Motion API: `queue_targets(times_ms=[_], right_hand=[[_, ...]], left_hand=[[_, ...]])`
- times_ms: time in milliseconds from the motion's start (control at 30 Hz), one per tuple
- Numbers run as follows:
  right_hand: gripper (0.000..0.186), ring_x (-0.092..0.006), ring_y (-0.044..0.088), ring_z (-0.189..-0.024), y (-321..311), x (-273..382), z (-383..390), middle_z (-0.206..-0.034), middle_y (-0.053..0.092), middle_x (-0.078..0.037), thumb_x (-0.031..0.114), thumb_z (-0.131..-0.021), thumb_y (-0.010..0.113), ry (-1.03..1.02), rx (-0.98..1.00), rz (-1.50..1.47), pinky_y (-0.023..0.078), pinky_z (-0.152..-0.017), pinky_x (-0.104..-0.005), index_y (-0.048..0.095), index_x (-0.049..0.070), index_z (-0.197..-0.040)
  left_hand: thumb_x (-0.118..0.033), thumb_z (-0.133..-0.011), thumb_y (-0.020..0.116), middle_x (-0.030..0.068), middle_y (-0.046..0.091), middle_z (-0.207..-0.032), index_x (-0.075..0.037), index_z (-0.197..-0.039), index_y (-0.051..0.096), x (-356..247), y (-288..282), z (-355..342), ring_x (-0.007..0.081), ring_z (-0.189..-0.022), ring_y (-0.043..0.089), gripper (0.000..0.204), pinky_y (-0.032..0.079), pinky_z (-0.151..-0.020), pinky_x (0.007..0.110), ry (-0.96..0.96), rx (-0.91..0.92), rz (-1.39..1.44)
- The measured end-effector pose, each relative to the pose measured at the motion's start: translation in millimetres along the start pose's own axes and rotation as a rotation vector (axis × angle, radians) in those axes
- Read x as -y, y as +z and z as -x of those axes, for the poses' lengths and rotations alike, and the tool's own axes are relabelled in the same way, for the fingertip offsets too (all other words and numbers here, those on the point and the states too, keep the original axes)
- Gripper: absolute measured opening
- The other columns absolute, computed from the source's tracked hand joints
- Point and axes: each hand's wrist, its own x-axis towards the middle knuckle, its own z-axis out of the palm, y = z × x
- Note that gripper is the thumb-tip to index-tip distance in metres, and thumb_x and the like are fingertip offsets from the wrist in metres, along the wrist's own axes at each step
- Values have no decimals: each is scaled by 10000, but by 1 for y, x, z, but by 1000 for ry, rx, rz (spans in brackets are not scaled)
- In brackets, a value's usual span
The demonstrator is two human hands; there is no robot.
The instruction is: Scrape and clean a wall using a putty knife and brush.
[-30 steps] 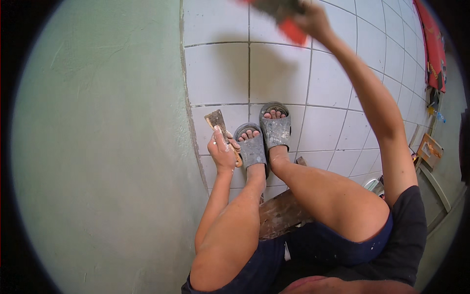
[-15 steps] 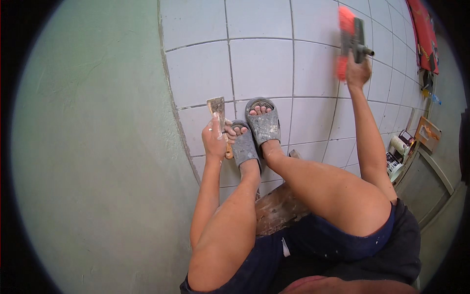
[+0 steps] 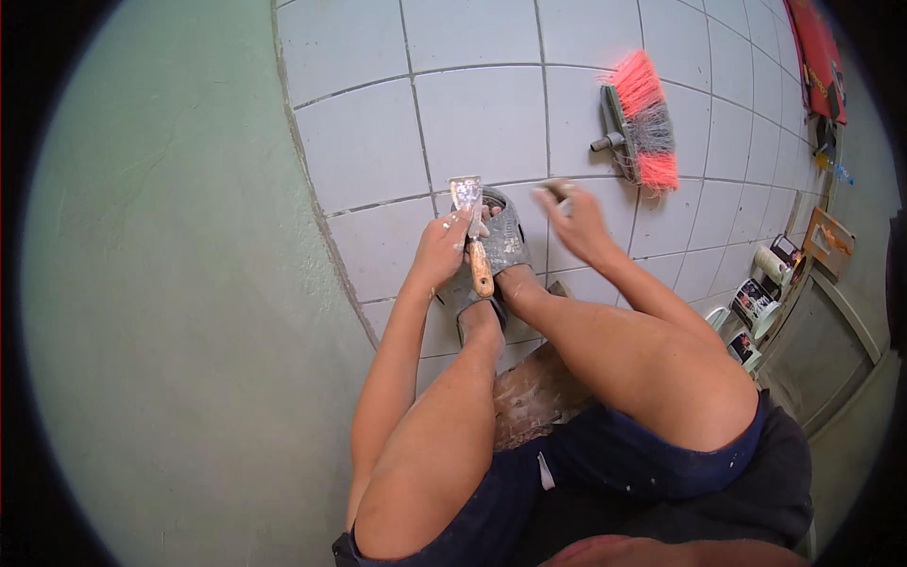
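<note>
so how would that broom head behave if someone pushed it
The broom head would probably slide rather than roll, given its long block. Its splayed bristles should bend. With no pole in the socket, it seems light.

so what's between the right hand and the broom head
In the head view, white floor tiles crossed by a grout line lie between the right hand and the broom head; the two are apart.

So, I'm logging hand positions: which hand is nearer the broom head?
Right. The right hand is apart from the broom head, below and left of it in the picture; the left hand, holding the scraper, is farther left and lower.
</note>
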Motion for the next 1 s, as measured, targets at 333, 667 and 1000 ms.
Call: queue_targets(times_ms=[333,667,1000], right_hand=[[355,-138,609,-634,89,25,-65,-766,650,-71,270,-1027,590,563,238,-842,497,-553,-327,655,-59,-911],[297,-241,707,-703,87,33,-107,-897,729,-230,120,-982,535,534,63,-1025,579,-589,-367,631,-160,-1008],[287,-253,704,-677,92,38,-119,-872,719,-252,92,-962,552,577,4,-1085,580,-566,-373,622,-183,-1003]], left_hand=[[-434,-1063,470,45,613,-697,-8,-841,669,-6,13,-55,132,-544,535,520,429,-521,312,-144,-155,-252],[-396,-1063,444,40,594,-628,-56,-843,567,-64,38,-43,105,-464,506,423,395,-434,256,-230,-107,39],[-340,-1052,463,55,592,-587,-49,-737,559,-68,37,-54,116,-425,474,439,353,-387,277,-115,-197,131]])
